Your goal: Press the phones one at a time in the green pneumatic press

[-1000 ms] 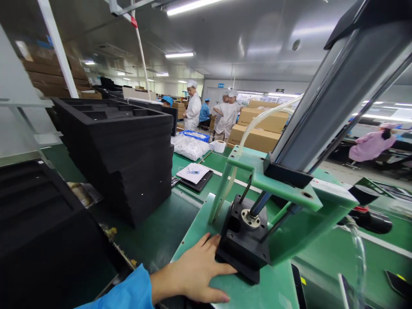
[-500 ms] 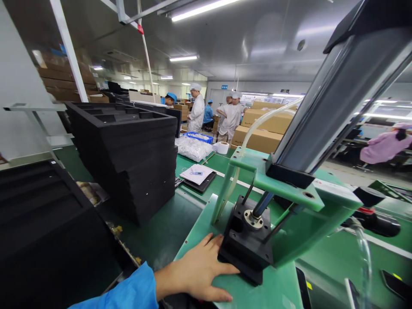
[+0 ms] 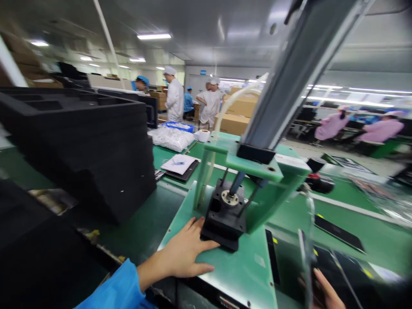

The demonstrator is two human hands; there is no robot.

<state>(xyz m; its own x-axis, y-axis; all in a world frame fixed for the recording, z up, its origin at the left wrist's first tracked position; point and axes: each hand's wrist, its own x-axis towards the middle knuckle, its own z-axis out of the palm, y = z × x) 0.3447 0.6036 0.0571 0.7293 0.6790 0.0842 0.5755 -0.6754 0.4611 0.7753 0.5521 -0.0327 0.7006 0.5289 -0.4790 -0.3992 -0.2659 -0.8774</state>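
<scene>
My left hand (image 3: pixel 185 253) lies with fingers spread on the green base plate (image 3: pixel 238 274) of a press. Its fingertips touch or nearly touch the black block (image 3: pixel 222 219) under the press rod. The green press frame (image 3: pixel 254 167) carries a slanted grey cylinder (image 3: pixel 296 73). At the bottom right, my right hand (image 3: pixel 326 292) shows only in part, its fingers around a dark flat panel (image 3: pixel 304 253) with a bright edge. A clear hose (image 3: pixel 310 219) hangs in front and hides some of the grip.
Stacked black foam trays (image 3: pixel 106 150) stand at the left. Behind lie papers (image 3: pixel 178 164) and a bag of white parts (image 3: pixel 172 138). At the right, dark flat panels (image 3: pixel 339 234) lie on the green bench. Several people work in the background.
The view has turned right and down, so everything appears further left and higher. My right hand has come into view at the bottom right. My left hand stays on the base plate.
</scene>
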